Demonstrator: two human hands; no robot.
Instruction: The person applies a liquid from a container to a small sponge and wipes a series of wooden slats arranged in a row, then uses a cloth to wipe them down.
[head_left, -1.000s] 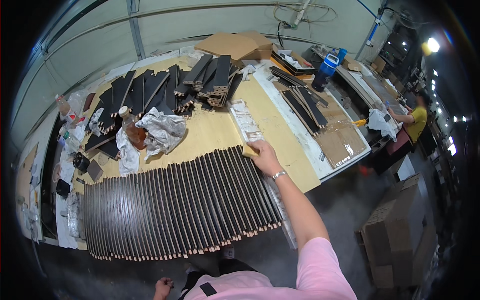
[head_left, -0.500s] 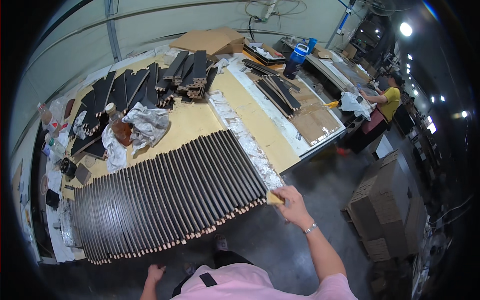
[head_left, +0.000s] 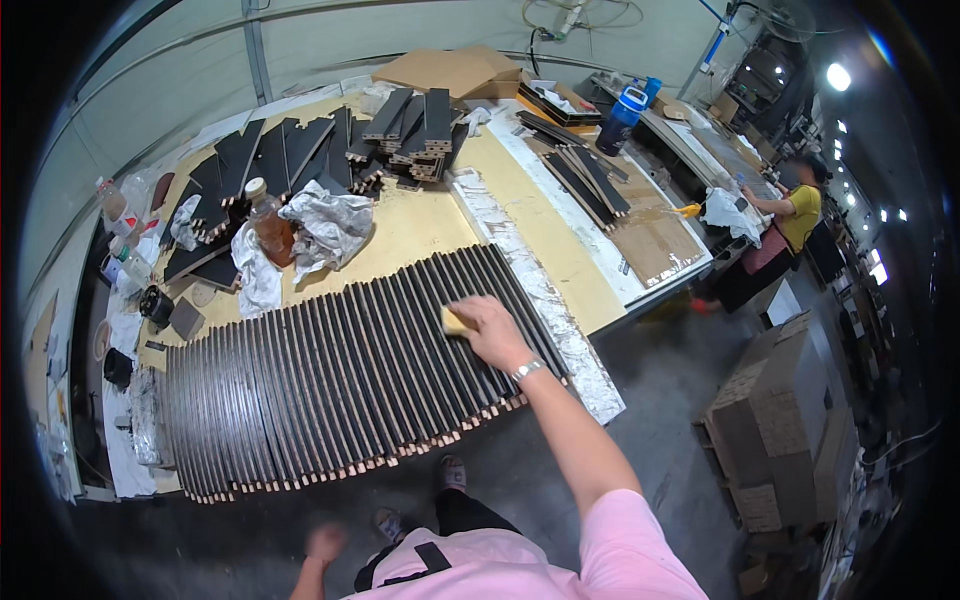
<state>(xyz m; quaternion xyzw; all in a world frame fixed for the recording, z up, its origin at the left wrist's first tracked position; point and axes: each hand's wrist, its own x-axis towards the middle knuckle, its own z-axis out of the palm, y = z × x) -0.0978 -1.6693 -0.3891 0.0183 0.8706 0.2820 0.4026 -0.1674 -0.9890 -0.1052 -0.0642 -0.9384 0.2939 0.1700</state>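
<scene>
A row of narrow black strips [head_left: 330,370] lies side by side across the front of the table, their pale wooden ends toward me. My right hand [head_left: 491,332], with a silver watch on its wrist, is closed on a yellow sponge [head_left: 456,322]. It holds the sponge over the upper right part of the row, seemingly against the strips. Down near my body, my left hand [head_left: 325,543] hangs off the table's front edge, smeared by motion, so its fingers cannot be made out.
Black planks [head_left: 410,130] are piled at the back. A bottle of amber liquid [head_left: 270,225] stands beside a crumpled cloth [head_left: 328,228]. A blue jug [head_left: 622,120] stands on the right-hand board. Another person [head_left: 795,215] works at the far right, beyond stacked cardboard [head_left: 775,410].
My right hand has carried the sponge from the row's near right corner leftward and away from me, over the strips. My left hand has shifted slightly. The view has turned a little.
</scene>
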